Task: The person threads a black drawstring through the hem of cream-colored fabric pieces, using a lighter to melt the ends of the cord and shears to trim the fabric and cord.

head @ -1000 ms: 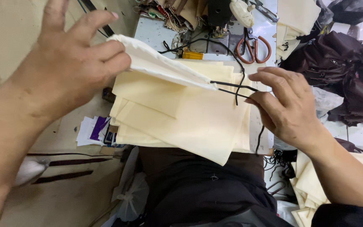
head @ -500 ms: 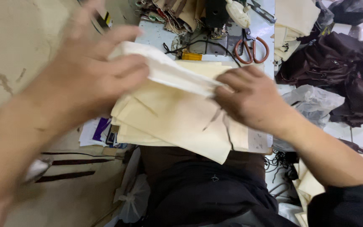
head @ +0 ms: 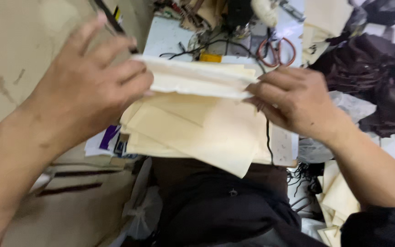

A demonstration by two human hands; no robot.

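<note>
left hand [head: 90,89] is gripping the left end of a folded cream fabric piece [head: 197,80], fingers curling over the top edge, thumb side hidden behind it. right hand [head: 293,98] is pinching the right end of the same piece, fingertips closing on its edge. the piece is being held stretched between both hands, roughly level, just above a stack of cream fabric pieces [head: 197,132]. the stack is lying on the surface [head: 168,39] in front of the person, its lower corner hanging over the near edge above the person's dark clothing [head: 220,201]. a thin black cord [head: 267,137] is running down the right side of the stack, just under the right hand. orange-handled scissors [head: 277,50] are lying on the surface behind the held piece, near black cables [head: 197,45] and a small yellow object [head: 211,57]. dark brown fabric [head: 380,77] is piling up at the right, well apart from the hands. clear plastic bag [head: 344,110] is sitting just beside the right wrist. more cream pieces [head: 339,201] are showing low right, under the right forearm. purple and white papers [head: 106,142] are sticking out under the stack's left side. tan floor [head: 19,50] is showing at left. picture is a bit motion-blurred, fine detail on the fold is hard to tell.
</note>
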